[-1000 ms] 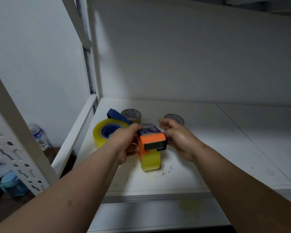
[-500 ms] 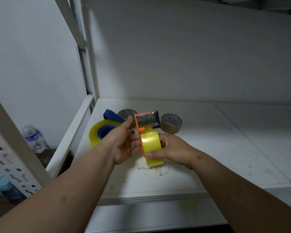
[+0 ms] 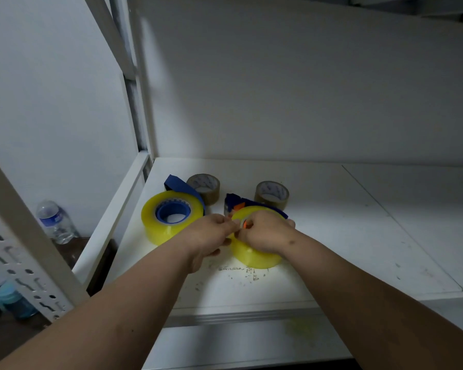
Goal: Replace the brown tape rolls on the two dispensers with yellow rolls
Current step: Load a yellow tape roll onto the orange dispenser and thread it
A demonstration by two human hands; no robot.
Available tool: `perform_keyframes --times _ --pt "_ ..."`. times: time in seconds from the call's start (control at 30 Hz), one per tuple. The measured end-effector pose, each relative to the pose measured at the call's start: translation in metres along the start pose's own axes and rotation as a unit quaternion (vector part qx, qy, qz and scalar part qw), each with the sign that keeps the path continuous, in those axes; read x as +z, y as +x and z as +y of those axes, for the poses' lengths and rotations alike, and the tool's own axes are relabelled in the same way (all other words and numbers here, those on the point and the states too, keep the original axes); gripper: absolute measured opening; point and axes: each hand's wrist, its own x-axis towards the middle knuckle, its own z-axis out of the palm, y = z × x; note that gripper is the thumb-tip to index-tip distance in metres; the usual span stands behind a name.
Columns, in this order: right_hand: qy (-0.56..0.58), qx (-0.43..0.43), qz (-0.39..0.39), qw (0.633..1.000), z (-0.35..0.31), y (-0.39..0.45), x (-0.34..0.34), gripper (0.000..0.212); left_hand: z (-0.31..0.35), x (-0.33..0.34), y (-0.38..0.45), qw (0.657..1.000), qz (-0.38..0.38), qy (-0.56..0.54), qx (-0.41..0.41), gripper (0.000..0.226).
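Two dispensers lie flat on the white shelf (image 3: 332, 236), each carrying a yellow roll. The left yellow roll (image 3: 155, 225) sits on the blue dispenser (image 3: 177, 184). The right yellow roll (image 3: 254, 256) sits on the orange-and-blue dispenser (image 3: 238, 205), and both hands rest on it. My right hand (image 3: 265, 232) covers its top, fingers at the orange hub. My left hand (image 3: 211, 235) pinches at the same hub from the left. Two brown rolls stand loose behind: one brown roll (image 3: 205, 186) at the back left, another brown roll (image 3: 271, 194) to the right.
Small bits of debris (image 3: 238, 271) are scattered on the shelf in front of the right roll. A white upright post (image 3: 142, 102) and perforated rack frame (image 3: 24, 249) stand at the left. A water bottle (image 3: 54, 221) stands on the floor beyond the frame.
The orange dispenser with its yellow roll was held upright above the shelf. It now lies flat on the shelf, and both hands have come down onto its hub.
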Motion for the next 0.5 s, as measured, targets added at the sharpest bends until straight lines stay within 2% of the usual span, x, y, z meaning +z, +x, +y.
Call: perform_keyframes --times 0.07,0.1,0.2,0.23,0.27,0.33,0.4,0.5 --pt "-0.027 -0.036 -0.016 0.999 0.004 -0.003 -0.010 0.026 -0.001 0.000 0.001 0.998 0.008 0.052 0.025 0.046" --pt "-0.043 -0.049 -0.030 0.997 0.009 -0.005 -0.015 0.029 -0.002 0.001 0.001 0.995 0.013 0.089 0.046 0.053" --pt "-0.177 -0.079 -0.097 0.976 0.028 -0.009 -0.025 0.056 -0.007 0.004 0.005 0.969 0.032 0.220 0.109 0.064" --pt "-0.225 -0.094 -0.102 0.964 0.033 -0.010 -0.024 0.053 -0.009 0.005 0.006 0.950 0.034 0.283 0.124 0.066" --pt "-0.254 -0.115 -0.093 0.956 0.036 -0.011 -0.022 0.040 -0.010 0.007 0.007 0.923 0.036 0.360 0.133 0.067" --pt "-0.273 -0.141 -0.066 0.949 0.038 -0.011 -0.017 0.024 -0.015 0.009 0.009 0.860 0.055 0.486 0.144 0.066" --pt "-0.267 -0.153 -0.054 0.950 0.036 -0.010 -0.014 0.031 -0.018 0.010 0.012 0.819 0.089 0.545 0.155 0.065" --pt "-0.250 -0.164 -0.018 0.954 0.027 -0.006 -0.007 0.043 -0.017 0.007 0.017 0.776 0.147 0.585 0.184 0.061"
